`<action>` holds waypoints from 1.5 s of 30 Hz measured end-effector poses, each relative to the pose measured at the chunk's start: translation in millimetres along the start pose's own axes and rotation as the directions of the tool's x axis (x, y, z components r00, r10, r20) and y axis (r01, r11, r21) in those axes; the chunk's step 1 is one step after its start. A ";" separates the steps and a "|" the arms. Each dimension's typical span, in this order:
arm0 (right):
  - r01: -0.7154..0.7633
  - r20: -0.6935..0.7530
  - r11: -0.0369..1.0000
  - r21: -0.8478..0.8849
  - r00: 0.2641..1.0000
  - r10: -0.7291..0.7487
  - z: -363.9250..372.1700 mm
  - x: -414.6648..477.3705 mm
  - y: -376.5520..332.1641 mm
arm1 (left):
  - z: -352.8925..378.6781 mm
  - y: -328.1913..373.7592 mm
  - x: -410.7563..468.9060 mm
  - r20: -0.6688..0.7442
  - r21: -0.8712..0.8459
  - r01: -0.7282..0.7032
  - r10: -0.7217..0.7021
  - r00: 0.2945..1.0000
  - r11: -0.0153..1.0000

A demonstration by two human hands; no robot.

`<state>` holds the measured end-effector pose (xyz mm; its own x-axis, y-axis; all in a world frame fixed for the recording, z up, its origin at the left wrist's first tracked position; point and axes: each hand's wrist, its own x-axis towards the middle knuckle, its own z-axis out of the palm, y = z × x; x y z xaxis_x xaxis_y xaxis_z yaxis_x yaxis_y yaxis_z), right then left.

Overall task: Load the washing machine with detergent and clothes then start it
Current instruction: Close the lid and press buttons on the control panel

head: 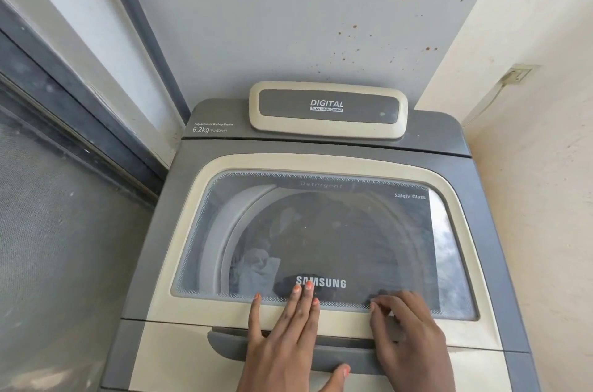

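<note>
A grey and cream top-loading washing machine point(167, 231) fills the middle of the head view. Its glass lid point(353, 231) is down and flat. Through the glass I see clothes point(260, 263) lying in the drum, light fabric at the left and dark fabric behind. My left hand point(282, 337) rests flat on the lid's front edge, fingers spread, thumb near the grey handle recess point(346, 356). My right hand point(407, 330) lies beside it with fingers curled on the cream lid frame. The control panel cover point(327, 109) at the back is closed. No detergent container is visible.
A grey wall point(288, 22) stands behind the machine and a cream wall point(529, 135) closes the right side, with a socket point(518, 74) and cord. A grey pole with an orange grip point(141, 16) leans in the left corner. A window frame point(64, 96) runs along the left.
</note>
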<state>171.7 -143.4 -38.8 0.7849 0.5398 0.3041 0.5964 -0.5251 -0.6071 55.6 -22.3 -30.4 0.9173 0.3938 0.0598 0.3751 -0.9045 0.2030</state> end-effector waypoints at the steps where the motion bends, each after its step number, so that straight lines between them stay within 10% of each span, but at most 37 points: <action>1: 0.002 -0.008 1.000 0.002 1.000 -0.002 -0.2 -0.1 -0.3 | 0.8 0.1 -0.2 -0.039 0.018 -0.015 0.016 0.999 1.000; 10: -0.017 -0.021 1.000 -0.011 1.000 0.016 -1.7 -1.9 -5.4 | 4.6 2.4 -4.7 -0.201 0.062 -0.052 0.064 0.978 0.997; 37: 0.007 0.021 0.995 -0.096 1.000 -0.005 -6.6 -7.9 -8.5 | -4.7 10.0 -12.3 -0.033 -0.026 0.062 -0.063 0.997 0.998; 45: 0.031 0.327 0.979 -0.200 0.944 0.037 -7.5 4.0 -10.8 | -12.2 5.8 5.2 0.044 -0.040 0.129 -0.127 0.991 0.991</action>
<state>169.7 -140.5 -25.5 0.7083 0.7055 0.0251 0.6421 -0.6291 -0.4380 60.9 -23.5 -17.0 0.8671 0.4981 -0.0092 0.4846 -0.8389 0.2476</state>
